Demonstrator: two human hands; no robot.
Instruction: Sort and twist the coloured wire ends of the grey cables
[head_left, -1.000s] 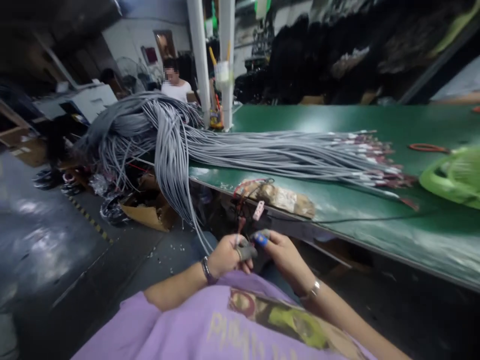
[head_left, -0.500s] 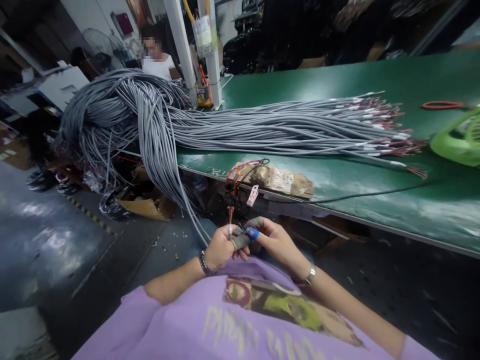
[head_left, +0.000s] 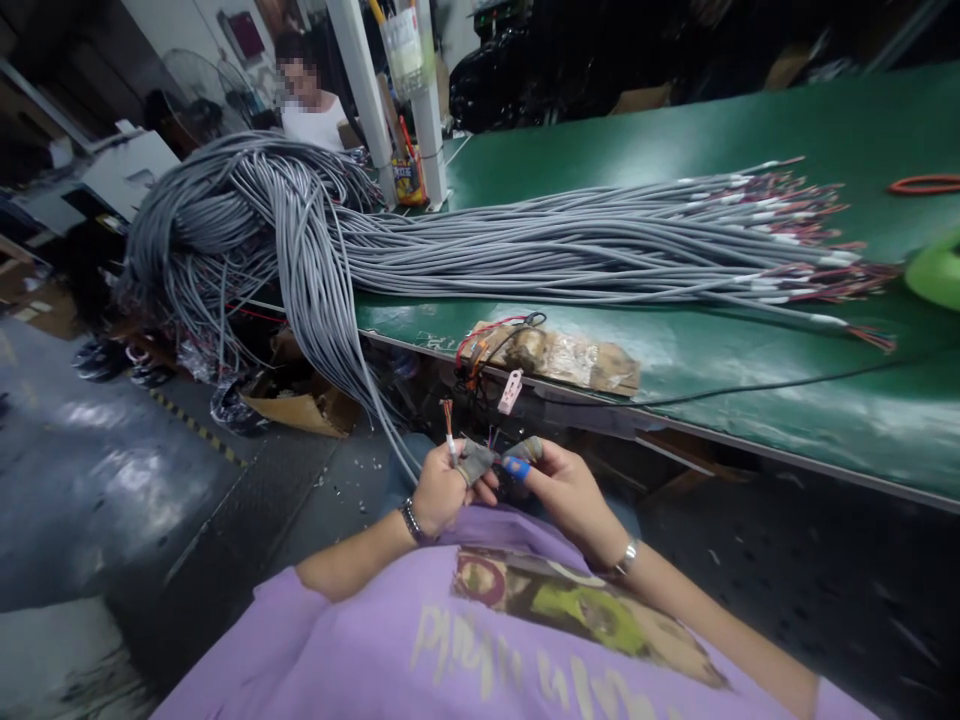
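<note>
My left hand (head_left: 444, 492) is closed around a grey cable end (head_left: 451, 448), whose thin reddish wires stick up above the fist. Grey coverings wrap its fingertips. Close beside it on the right, my right hand (head_left: 576, 500) pinches with covered fingertips, the thumb banded in blue. Thin coloured wires (head_left: 492, 438) show in the small gap between both hands; their far ends are hidden by the fingers. Long grey cables (head_left: 375, 395) hang off the bench edge down towards my left hand.
A big bundle of grey cables (head_left: 525, 245) lies along the green bench (head_left: 750, 130), its stripped ends at the right. At the front edge sits a taped wooden block (head_left: 581, 360) with wires and a white clip (head_left: 511, 391). A person (head_left: 307, 105) is in the background.
The wire end above my left hand now leans further left. My fingertips have drawn slightly apart, showing thin wires between them. The whole view has shifted a little.
</note>
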